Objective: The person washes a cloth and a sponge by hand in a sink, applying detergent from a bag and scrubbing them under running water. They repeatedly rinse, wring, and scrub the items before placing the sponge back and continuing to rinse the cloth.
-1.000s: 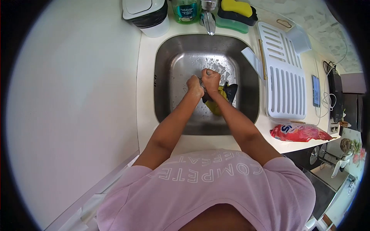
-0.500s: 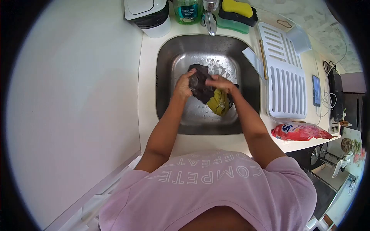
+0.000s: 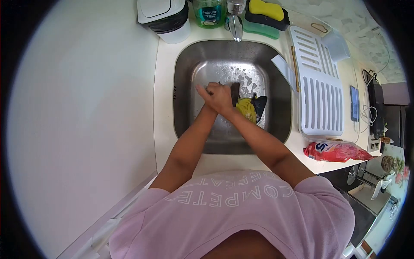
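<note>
A wet, dark brown cloth (image 3: 235, 93) is bunched up between my two hands over the metal sink. My left hand (image 3: 204, 96) is under it with the thumb sticking out to the left; most of its fingers are covered. Across the top, my right hand (image 3: 221, 98) presses closed on the same cloth, and my wrists nearly cross. A yellow cloth piece with black parts (image 3: 246, 108) lies on the sink bottom just right of my hands; whether it joins the brown cloth is hidden.
The steel sink (image 3: 276, 125) has water drops on its bottom. Behind it are the faucet (image 3: 235, 28), a green soap bottle (image 3: 210, 15), sponges (image 3: 266, 11) and a lidded bin (image 3: 166, 21). A white dish rack (image 3: 322, 82) and a red packet (image 3: 336, 152) are on the right.
My right hand has moved left onto my left hand, bunching the brown cloth that was spread between them. The yellow and black piece is now more exposed.
</note>
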A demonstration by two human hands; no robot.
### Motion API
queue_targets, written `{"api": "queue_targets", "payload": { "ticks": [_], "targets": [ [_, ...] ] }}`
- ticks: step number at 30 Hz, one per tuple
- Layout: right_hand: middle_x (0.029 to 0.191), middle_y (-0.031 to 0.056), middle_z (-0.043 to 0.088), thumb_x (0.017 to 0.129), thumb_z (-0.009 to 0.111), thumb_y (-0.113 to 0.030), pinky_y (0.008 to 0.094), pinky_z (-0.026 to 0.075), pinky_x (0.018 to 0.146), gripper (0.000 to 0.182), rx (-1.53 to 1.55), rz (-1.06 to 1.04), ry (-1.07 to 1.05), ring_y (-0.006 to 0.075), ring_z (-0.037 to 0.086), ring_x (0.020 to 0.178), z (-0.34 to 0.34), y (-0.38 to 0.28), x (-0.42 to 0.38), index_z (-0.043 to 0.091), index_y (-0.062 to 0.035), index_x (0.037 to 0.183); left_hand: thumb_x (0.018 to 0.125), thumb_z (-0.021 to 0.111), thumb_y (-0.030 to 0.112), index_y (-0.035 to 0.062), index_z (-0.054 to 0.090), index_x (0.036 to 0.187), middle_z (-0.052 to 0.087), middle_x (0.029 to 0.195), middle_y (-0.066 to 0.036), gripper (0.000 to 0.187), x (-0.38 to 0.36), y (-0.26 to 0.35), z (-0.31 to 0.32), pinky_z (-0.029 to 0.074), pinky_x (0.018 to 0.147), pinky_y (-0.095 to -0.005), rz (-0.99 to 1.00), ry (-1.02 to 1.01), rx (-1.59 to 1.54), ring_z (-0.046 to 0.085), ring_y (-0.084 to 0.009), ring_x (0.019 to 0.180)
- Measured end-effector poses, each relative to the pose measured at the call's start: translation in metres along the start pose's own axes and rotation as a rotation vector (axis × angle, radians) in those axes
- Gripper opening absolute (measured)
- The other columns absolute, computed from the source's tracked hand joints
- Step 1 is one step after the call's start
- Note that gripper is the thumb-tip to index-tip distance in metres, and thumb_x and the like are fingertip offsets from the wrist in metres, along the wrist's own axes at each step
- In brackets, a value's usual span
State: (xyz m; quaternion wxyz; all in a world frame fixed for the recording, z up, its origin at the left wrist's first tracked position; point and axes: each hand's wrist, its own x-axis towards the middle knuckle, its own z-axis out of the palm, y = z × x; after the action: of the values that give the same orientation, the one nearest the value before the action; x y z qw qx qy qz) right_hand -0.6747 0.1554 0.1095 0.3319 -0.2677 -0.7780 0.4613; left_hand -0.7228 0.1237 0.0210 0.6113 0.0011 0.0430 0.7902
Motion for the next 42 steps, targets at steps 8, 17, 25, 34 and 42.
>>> {"api": "queue_targets", "payload": {
  "ticks": [8,17,25,34,42],
  "targets": [
    [0.050,0.0229,0.050,0.084,0.040,-0.029,0.0432,0.043,0.053,0.049,-0.436,0.132,0.328,0.0400,0.052,0.049,-0.009,0.063,0.010,0.053,0.0033,0.050,0.082,0.041,0.016,0.0073,0.051,0.075,0.053,0.070,-0.006,0.014,0.018,-0.017,0.021,0.047,0.057,-0.0330,0.017,0.910,0.305,0.054,-0.0190,0.062],
    [0.065,0.0243,0.057,0.084,0.032,-0.054,0.0427,0.042,0.069,0.065,-0.411,0.607,0.173,0.0389,0.057,0.071,-0.061,0.109,0.022,0.062,0.0011,0.067,0.088,0.041,0.031,0.0039,0.053,0.097,0.059,0.088,-0.009,0.031,0.002,0.007,0.064,0.048,0.074,-0.0394,-0.098,0.744,0.417,0.058,-0.0233,0.079],
    [0.134,0.0124,0.027,0.059,0.073,-0.041,0.0374,0.013,0.104,0.084,-0.290,0.080,-0.571,0.0274,0.018,0.126,-0.077,0.088,0.010,0.035,-0.0121,0.128,0.066,0.063,0.003,-0.0003,0.056,0.092,0.058,0.098,-0.012,0.028,0.007,0.041,0.002,0.046,0.079,-0.0369,-0.496,0.608,0.702,0.057,-0.0237,0.087],
    [0.091,0.0064,0.059,0.067,0.066,-0.002,0.0302,0.049,0.071,0.045,1.012,0.665,0.041,0.0171,0.058,0.076,-0.066,0.024,0.019,0.054,-0.0097,0.109,0.071,0.067,0.027,0.0052,0.050,0.103,0.057,0.100,-0.009,0.042,-0.014,0.051,0.047,0.043,0.084,-0.0402,-0.214,0.733,0.390,0.054,-0.0236,0.093],
    [0.059,0.0205,0.055,0.067,0.058,-0.021,0.0394,0.043,0.052,0.023,-0.029,0.354,0.100,0.0367,0.055,0.055,-0.020,0.025,0.019,0.056,0.0013,0.061,0.079,0.054,0.016,0.0086,0.049,0.089,0.054,0.083,-0.005,0.013,0.001,-0.014,0.067,0.049,0.064,-0.0382,0.044,0.962,0.441,0.058,-0.0209,0.073]
  ]
}}
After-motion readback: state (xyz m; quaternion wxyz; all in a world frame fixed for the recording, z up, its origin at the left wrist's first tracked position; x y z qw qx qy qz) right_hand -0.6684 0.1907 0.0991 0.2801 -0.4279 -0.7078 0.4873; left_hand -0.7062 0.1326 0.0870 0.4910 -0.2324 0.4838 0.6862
